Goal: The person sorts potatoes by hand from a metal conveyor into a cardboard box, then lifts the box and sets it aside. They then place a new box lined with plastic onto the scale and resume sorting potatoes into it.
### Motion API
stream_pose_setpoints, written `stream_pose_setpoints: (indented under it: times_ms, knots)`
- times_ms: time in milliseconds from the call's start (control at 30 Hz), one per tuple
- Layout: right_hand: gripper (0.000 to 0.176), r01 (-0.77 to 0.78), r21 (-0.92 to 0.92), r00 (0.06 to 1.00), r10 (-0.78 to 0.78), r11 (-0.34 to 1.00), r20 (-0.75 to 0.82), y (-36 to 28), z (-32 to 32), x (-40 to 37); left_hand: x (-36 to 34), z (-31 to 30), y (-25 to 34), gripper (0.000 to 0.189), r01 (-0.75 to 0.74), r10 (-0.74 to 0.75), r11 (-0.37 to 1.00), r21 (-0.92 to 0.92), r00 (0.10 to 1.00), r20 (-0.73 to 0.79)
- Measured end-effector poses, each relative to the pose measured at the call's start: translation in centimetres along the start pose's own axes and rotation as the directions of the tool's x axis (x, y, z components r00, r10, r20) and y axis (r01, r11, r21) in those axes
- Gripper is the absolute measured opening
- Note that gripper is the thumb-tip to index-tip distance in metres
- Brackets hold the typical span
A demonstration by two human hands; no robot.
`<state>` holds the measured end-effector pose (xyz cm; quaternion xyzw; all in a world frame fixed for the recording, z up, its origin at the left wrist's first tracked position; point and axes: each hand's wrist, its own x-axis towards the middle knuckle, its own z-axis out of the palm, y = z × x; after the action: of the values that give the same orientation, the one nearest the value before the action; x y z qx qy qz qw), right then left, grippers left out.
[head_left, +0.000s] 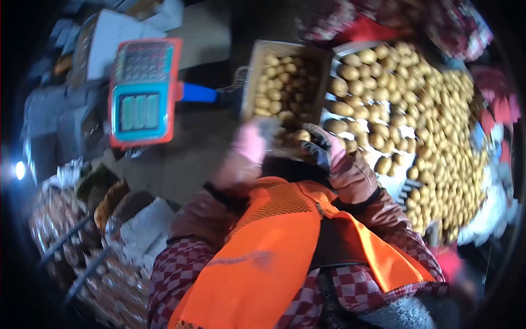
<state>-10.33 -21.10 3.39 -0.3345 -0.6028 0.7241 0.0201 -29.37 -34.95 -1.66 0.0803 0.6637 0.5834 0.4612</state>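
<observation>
An open cardboard box (249, 90) holds many small, oval, yellow-brown potatoes (272, 94). My left hand (255, 140), in a pink and grey glove, is over the box's near left corner; motion smears its fingers, so what they hold is not clear. At the near right corner my right hand (324, 147), in a pink and dark glove, has its fingers curled at a potato (302, 135). To the right, a large heap of potatoes (438, 148) is spread over a pale, shiny surface (382, 112) that shows through gaps.
A red and blue scale (141, 112) with a keypad and display stands left of the box. Further left are white cartons (109, 41) and grey boxes (60, 123). Plastic-wrapped packs (109, 279) lie lower left. Other people's patterned sleeves (457, 27) show at the far right.
</observation>
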Motion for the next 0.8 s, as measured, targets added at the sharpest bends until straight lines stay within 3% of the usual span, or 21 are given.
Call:
stream_pose_setpoints:
  times_ms: [67, 100, 133, 167, 200, 233, 267, 333, 367, 400, 433, 467, 533, 600, 633, 733, 767, 800]
  knots:
    - [0.05, 0.061, 0.019, 0.996, -0.059, 0.998, -0.06, 2.9, -2.4, -1.0, 3.3, -2.6, 1.0, 0.018, 0.034, -0.171, 0.887, -0.46, 0.951, -0.258]
    - [0.045, -0.05, -0.036, 0.995, 0.046, 0.998, -0.09, 2.6, -4.2, -2.4, 4.6, -5.6, -0.3, 0.027, -0.153, 0.24, 0.922, 0.357, 0.947, -0.214]
    - [0.041, -0.018, -0.136, 0.979, -0.01, 0.991, -0.202, 2.3, -5.5, -4.0, 5.9, -8.7, -1.6, 0.058, -0.092, 0.609, 0.324, 0.942, 0.782, -0.134]
    - [0.037, -0.01, -0.239, 0.948, -0.067, 0.971, -0.311, 1.9, -6.8, -5.6, 7.1, -9.6, -2.9, 0.059, -0.033, 0.605, 0.269, 0.963, 0.784, -0.142]
    - [0.033, 0.006, -0.128, 0.919, -0.057, 0.992, -0.39, 4.6, -9.1, -7.1, 8.1, -10.5, -4.3, 0.061, 0.026, 0.6, 0.212, 0.977, 0.786, -0.151]
    - [0.034, -0.006, -0.239, 0.861, -0.117, 0.971, -0.496, 2.3, -10.3, -9.4, 8.1, -9.4, -2.8, 0.046, -0.229, 0.557, 0.326, 0.917, 0.831, 0.009]
    - [0.038, -0.091, -0.378, 0.764, -0.179, 0.921, -0.619, 6.3, -12.9, -11.1, 8.1, -8.5, -2.1, 0.032, -0.442, 0.522, 0.441, 0.782, 0.834, 0.177]
    - [0.051, -0.062, -0.371, 0.495, -0.295, 0.926, -0.818, 9.3, -16.5, -14.4, 7.3, -0.9, -0.1, 0.02, -0.561, 0.596, 0.35, 0.75, 0.751, 0.283]
    - [0.057, -0.329, -0.655, 0.462, -0.489, 0.68, -0.74, 6.8, -17.1, -16.3, 6.9, 2.9, 0.9, 0.017, -0.615, 0.628, 0.301, 0.729, 0.703, 0.334]
    - [0.06, -0.456, -0.63, 0.372, -0.509, 0.629, -0.777, 7.1, -18.0, -17.5, 6.3, 8.2, 2.9, 0.017, -0.742, 0.649, 0.337, 0.58, 0.629, 0.428]
    - [0.061, -0.436, -0.593, 0.31, -0.506, 0.677, -0.805, 7.2, -18.1, -18.2, 5.3, 11.6, 4.6, 0.017, -0.755, 0.58, 0.253, 0.604, 0.618, 0.53]
    - [0.062, -0.411, -0.558, 0.248, -0.501, 0.721, -0.829, 7.3, -18.2, -18.9, 5.9, 14.2, 3.3, 0.021, -0.646, 0.417, 0.402, 0.649, 0.76, 0.499]
    - [0.061, -0.28, -0.514, 0.284, -0.441, 0.811, -0.851, 8.9, -17.8, -19.8, 6.9, 18.2, 2.3, 0.034, -0.552, 0.253, 0.289, 0.783, 0.832, 0.493]
    - [0.058, -0.257, -0.506, 0.296, -0.431, 0.823, -0.852, 9.9, -16.5, -19.3, 6.6, 21.4, 2.6, 0.036, -0.336, 0.079, 0.21, 0.918, 0.942, 0.326]
    - [0.055, -0.342, -0.47, 0.351, -0.354, 0.814, -0.867, 9.0, -15.6, -19.7, 7.8, 21.3, 1.0, 0.031, -0.344, 0.169, 0.161, 0.925, 0.933, 0.317]
    - [0.054, -0.239, -0.376, 0.375, -0.272, 0.895, -0.886, 8.2, -14.3, -19.6, 9.3, 17.5, -2.1, 0.029, -0.542, 0.315, 0.487, 0.685, 0.841, 0.44]
    - [0.053, -0.208, -0.346, 0.375, -0.252, 0.915, -0.892, 8.4, -14.5, -19.6, 8.7, 15.8, -1.8, 0.027, -0.587, 0.408, 0.451, 0.672, 0.806, 0.43]
    - [0.052, -0.178, -0.316, 0.379, -0.231, 0.932, -0.896, 8.5, -14.6, -19.5, 9.2, 14.4, -2.6, 0.023, -0.588, 0.437, 0.633, 0.504, 0.808, 0.395]
